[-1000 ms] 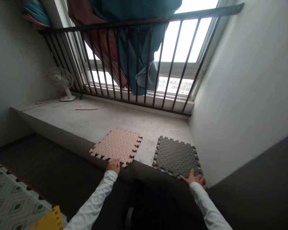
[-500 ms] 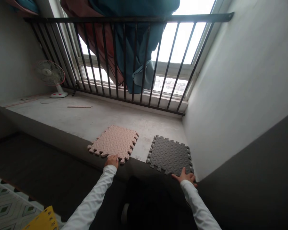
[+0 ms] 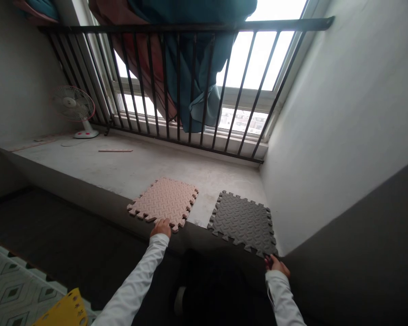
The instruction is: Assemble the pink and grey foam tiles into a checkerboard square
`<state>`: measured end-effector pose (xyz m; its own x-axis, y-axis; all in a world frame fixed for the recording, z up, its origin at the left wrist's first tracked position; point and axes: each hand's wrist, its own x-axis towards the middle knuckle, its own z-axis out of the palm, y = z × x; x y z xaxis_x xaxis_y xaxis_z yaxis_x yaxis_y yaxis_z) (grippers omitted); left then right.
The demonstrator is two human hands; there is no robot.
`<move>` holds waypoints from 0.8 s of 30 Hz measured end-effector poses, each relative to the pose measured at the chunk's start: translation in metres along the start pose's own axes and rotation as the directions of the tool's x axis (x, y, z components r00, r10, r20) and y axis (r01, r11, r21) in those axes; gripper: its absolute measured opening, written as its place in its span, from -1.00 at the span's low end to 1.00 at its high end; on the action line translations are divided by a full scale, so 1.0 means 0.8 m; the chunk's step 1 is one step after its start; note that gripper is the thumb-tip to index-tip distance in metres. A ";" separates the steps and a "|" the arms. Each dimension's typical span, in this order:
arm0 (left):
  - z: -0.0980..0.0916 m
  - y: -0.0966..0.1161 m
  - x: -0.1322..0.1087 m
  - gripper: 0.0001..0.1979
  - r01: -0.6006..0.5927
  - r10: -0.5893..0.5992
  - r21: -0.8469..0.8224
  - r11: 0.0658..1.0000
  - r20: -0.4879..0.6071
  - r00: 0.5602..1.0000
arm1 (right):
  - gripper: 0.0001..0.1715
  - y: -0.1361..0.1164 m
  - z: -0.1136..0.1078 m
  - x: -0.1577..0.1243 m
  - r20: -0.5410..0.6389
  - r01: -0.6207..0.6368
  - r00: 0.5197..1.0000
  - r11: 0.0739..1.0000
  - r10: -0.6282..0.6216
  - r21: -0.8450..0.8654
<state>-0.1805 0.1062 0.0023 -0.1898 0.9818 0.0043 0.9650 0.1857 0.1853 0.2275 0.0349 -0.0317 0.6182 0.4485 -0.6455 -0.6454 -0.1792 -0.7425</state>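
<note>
A pink foam mat tile (image 3: 166, 200) with jigsaw edges lies on the window ledge, its front edge reaching past the ledge's lip. My left hand (image 3: 161, 227) is closed on that front edge, thumb side hidden from me. To the right, by the wall, lies a dark grey foam mat tile (image 3: 244, 221) with the same raised pattern. Its near right corner is pinched by my right hand (image 3: 278, 265), fingers curled under or around it. A strip of bare ledge separates the two tiles.
A black metal railing (image 3: 187, 140) runs along the window, with teal and pink curtains (image 3: 177, 68) behind it. A fan (image 3: 85, 134) and a thin strip (image 3: 115, 151) occupy the ledge's left part. The white wall (image 3: 326, 145) bounds the right. Below left lies a yellow perforated piece (image 3: 66, 310).
My right hand has gone from lying spread on the grey tile's front edge to gripping its near right corner, lower and further right. My left hand stays at the pink tile.
</note>
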 end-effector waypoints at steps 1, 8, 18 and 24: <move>0.000 0.001 -0.001 -0.70 0.004 -0.005 -0.012 1.000 -0.007 1.000 | -0.76 -0.005 0.002 -0.004 -0.016 -0.059 0.998 0.998 0.059 0.021; 0.003 -0.013 -0.041 -0.57 -0.014 -0.088 -0.325 0.946 -0.297 0.951 | -0.83 -0.044 0.016 -0.034 0.196 -0.237 0.952 0.971 0.236 -0.018; 0.048 -0.121 -0.194 -0.66 -0.056 -0.339 -0.652 0.756 -0.463 0.819 | -0.66 -0.073 0.122 -0.123 0.688 0.026 0.719 0.994 -0.095 0.110; 0.021 -0.157 -0.205 -0.67 -0.039 -0.366 -0.637 0.770 -0.492 0.790 | -0.79 0.025 0.238 -0.210 0.710 0.208 0.701 0.972 -0.069 -0.111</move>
<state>-0.2676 -0.0775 -0.0380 -0.5922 0.6886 0.4185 0.6354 0.0797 0.7680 0.0252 0.1227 0.0963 0.1593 0.9484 -0.2742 -0.4489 -0.1778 -0.8757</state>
